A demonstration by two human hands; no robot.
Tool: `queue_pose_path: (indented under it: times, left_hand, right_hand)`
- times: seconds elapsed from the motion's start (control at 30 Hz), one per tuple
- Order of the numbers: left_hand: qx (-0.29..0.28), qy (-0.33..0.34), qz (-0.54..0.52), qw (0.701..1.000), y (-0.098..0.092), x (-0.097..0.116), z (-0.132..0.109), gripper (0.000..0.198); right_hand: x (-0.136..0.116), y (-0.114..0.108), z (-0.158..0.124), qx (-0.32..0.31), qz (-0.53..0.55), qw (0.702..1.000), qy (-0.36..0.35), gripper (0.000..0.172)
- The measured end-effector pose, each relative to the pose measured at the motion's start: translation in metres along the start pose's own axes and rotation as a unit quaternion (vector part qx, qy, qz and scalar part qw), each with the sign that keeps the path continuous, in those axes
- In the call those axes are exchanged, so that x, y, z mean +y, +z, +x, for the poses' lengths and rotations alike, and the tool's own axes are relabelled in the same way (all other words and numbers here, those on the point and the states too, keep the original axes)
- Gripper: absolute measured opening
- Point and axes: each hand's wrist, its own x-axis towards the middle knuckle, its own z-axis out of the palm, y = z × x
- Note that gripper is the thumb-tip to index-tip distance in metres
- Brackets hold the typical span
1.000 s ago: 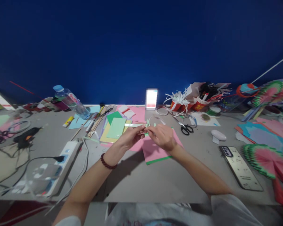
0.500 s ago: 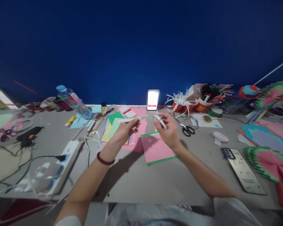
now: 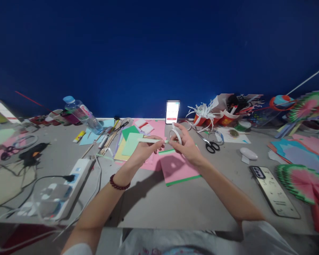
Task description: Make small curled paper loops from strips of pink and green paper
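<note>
**Strip in left, tape roll in right, fingertips nearly meeting**

My left hand (image 3: 146, 148) has the pale strip (image 3: 146, 141) pinched between thumb and fingers, its long end sticking out left of them. My right hand (image 3: 188, 147) grips the white tape roll (image 3: 178, 136), ring standing up between thumb and raised fingers. A small pale bit shows between the 2 sets of fingertips; can't tell if it's strip or tape.

Risks, my read: strip is thin, so a hard pinch or sideways tug could crease it. Loose hold on the ring could let it slip and drop. Any tape end could grab skin or fold onto itself.

Around: pink sheet with green edges (image 3: 178, 170) lies just below my fingers, under any drop. Paper stack (image 3: 131, 145) sits left, beneath the strip's free end; it could snag if I dip. Black-handled scissors (image 3: 212, 147) lie right of my right fingers, lit phone (image 3: 172, 112) stands beyond both. Power strip (image 3: 73, 187) and cables are well off, lower left. Nothing solid between my 2 hands.
</note>
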Motion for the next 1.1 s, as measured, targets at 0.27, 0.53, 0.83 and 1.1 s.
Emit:
queue_pose_path:
  times: [0.27,0.53,0.83,1.1]
  left_hand:
    - [0.032,0.006,0.001,0.999,0.008,0.0,-0.001,0.027]
    - [0.079,0.025,0.04,0.996,0.008,-0.014,0.008,0.033]
    - [0.073,0.058,-0.09,0.992,0.013,-0.012,0.008,0.041]
    - [0.121,0.032,-0.132,0.983,0.02,-0.011,0.004,0.026]
  right_hand:
    - [0.0,0.002,0.001,0.01,-0.031,0.999,-0.017,0.071]
    - [0.004,0.009,-0.002,0.03,-0.033,0.999,-0.015,0.075]
    - [0.013,0.009,0.003,0.086,0.055,0.995,0.018,0.082]
    - [0.012,0.014,-0.001,0.083,0.056,0.994,0.03,0.081]
